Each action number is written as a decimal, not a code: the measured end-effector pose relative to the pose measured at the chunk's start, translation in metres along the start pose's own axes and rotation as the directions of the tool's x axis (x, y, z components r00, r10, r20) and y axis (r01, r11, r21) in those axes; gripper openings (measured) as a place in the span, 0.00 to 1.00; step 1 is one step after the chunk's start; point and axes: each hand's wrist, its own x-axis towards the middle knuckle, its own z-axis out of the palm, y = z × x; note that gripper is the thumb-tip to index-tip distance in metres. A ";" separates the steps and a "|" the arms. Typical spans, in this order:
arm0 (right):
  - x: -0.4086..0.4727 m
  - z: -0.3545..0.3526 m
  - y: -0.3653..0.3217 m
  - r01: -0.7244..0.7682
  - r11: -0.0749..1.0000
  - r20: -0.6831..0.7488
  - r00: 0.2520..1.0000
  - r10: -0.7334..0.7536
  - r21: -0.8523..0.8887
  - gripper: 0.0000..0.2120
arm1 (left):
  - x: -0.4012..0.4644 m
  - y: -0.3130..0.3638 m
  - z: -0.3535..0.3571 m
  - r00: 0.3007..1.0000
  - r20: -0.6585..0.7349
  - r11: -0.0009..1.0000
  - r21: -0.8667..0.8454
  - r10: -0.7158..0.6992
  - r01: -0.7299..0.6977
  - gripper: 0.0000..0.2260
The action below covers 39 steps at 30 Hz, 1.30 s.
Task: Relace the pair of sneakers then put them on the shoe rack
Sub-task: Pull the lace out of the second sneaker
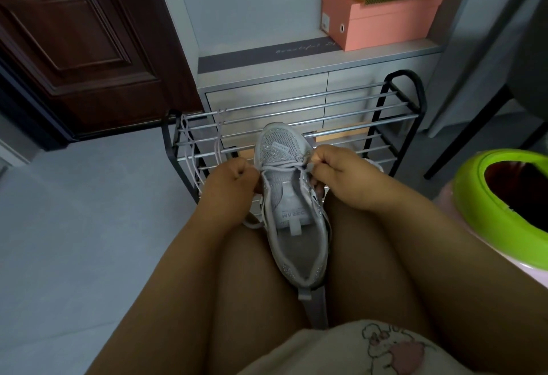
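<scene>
One grey mesh sneaker [292, 211] lies between the knees, toe at twelve o'clock toward the black-framed metal shoe rack [296, 125], left hand [231, 182] and right hand [341, 173] equally near, each pinching its white lace [281, 166].

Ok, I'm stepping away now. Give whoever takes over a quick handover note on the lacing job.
Left hand: shut on the lace at the sneaker's left side.
Right hand: pinching the lace end at the right eyelets.
Sneaker: between the knees, toe toward the shoe rack.
Spare lace: draped over the rack's left rails.
Done: only the lowest crossing near the toe.
Left: lace the upper eyelets, do the second sneaker, rack both.
</scene>
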 end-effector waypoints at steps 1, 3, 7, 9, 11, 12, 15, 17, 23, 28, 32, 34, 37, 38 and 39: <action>0.000 0.001 0.000 -0.031 0.997 -0.007 0.999 0.031 0.072 0.08 | 0.000 0.001 0.000 1.000 -0.003 0.999 -0.036 -0.030 0.030 0.14; 0.001 0.002 -0.001 -0.082 0.961 -0.057 0.993 0.100 0.264 0.11 | 0.003 0.000 -0.002 0.991 -0.018 0.967 -0.222 -0.129 0.122 0.12; 0.004 0.000 -0.003 -0.077 0.790 -0.162 0.963 0.218 0.608 0.14 | 0.010 0.002 -0.010 0.967 0.038 0.811 -0.537 -0.251 0.231 0.11; 0.003 -0.003 -0.003 -0.026 0.911 -0.179 0.978 0.109 0.412 0.12 | 0.007 0.005 -0.006 0.979 0.019 0.881 -0.432 -0.204 0.192 0.12; -0.002 -0.007 -0.009 0.080 0.988 -0.020 0.997 -0.078 0.131 0.09 | 0.003 0.008 -0.009 0.993 0.006 0.936 -0.334 -0.118 0.113 0.14; -0.005 -0.008 -0.013 0.126 0.990 0.085 0.988 -0.131 0.063 0.09 | 0.001 0.010 -0.012 0.998 0.032 0.956 -0.286 -0.055 0.062 0.16; -0.005 -0.014 -0.020 0.195 0.980 0.092 0.977 -0.192 -0.032 0.13 | -0.005 0.018 -0.021 0.982 0.161 0.973 -0.221 0.100 -0.063 0.20; 0.005 -0.018 -0.020 0.186 0.961 -0.051 0.978 -0.201 -0.203 0.11 | -0.008 0.022 -0.023 0.977 0.182 0.975 -0.210 0.113 -0.074 0.23; 0.035 -0.004 -0.026 0.193 0.841 0.080 0.981 -0.177 -0.506 0.04 | 0.010 0.019 -0.023 0.987 0.094 0.990 -0.076 0.127 -0.120 0.17; 0.044 -0.004 -0.045 0.200 0.779 0.256 0.965 -0.053 -0.594 0.15 | 0.022 0.015 -0.025 0.980 0.149 0.988 0.067 0.130 -0.141 0.12; 0.047 -0.016 -0.052 0.069 0.926 0.279 0.959 0.040 -0.370 0.16 | 0.029 0.019 -0.025 0.967 0.210 0.977 0.128 0.144 -0.173 0.08; 0.047 -0.021 -0.051 0.021 0.957 0.271 0.961 0.060 -0.289 0.13 | 0.032 0.022 -0.025 0.952 0.257 0.975 0.098 0.167 -0.197 0.10; 0.050 -0.027 -0.054 -0.092 0.994 0.148 0.986 0.082 0.062 0.09 | 0.036 0.027 -0.026 0.921 0.330 0.967 0.073 0.206 -0.243 0.15; 0.055 -0.031 -0.057 -0.110 0.966 0.084 0.992 0.092 0.234 0.10 | 0.037 0.029 -0.025 0.911 0.348 0.960 0.088 0.222 -0.267 0.16; 0.060 -0.036 -0.060 -0.103 0.920 0.027 0.995 0.100 0.379 0.11 | 0.040 0.031 -0.024 0.904 0.354 0.953 0.094 0.239 -0.289 0.17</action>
